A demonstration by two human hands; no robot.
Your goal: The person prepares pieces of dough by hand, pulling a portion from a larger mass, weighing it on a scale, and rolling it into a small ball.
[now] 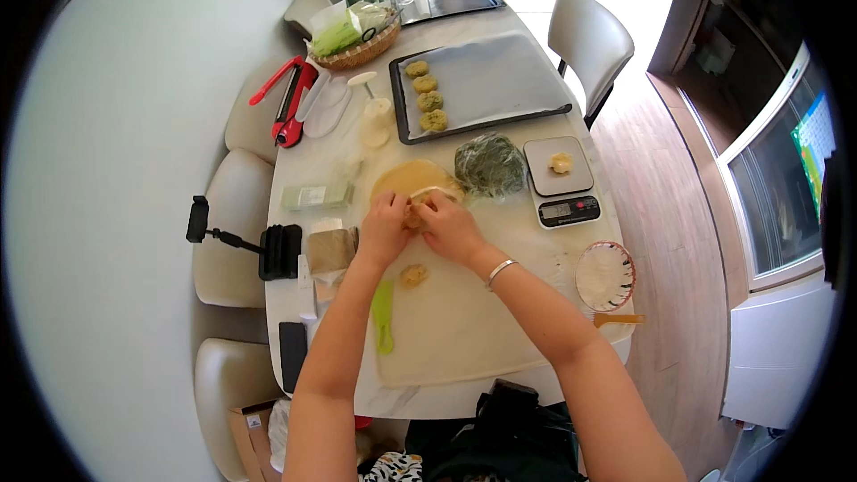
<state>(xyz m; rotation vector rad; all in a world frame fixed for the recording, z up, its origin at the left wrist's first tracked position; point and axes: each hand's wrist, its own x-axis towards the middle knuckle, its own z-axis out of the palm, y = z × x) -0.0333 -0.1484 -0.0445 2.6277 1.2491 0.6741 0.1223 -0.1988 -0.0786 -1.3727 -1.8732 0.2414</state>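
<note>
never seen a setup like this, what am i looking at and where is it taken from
There's no machine: these are a person's bare left hand and right hand. The single picture comes from a wide fisheye camera worn on their head, looking down, so straight edges bend. Between them, the hands hold a small dough-like piece, partly hidden. On the table are a tray with four greenish rounds, a film-wrapped green bundle, a scale bearing a yellowish lump, a lime-green utensil and another lump.

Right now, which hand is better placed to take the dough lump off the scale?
Probably the right hand: it's nearer the dough lump on the digital scale; the left hand would cross over. Both hold another dough piece.
</note>
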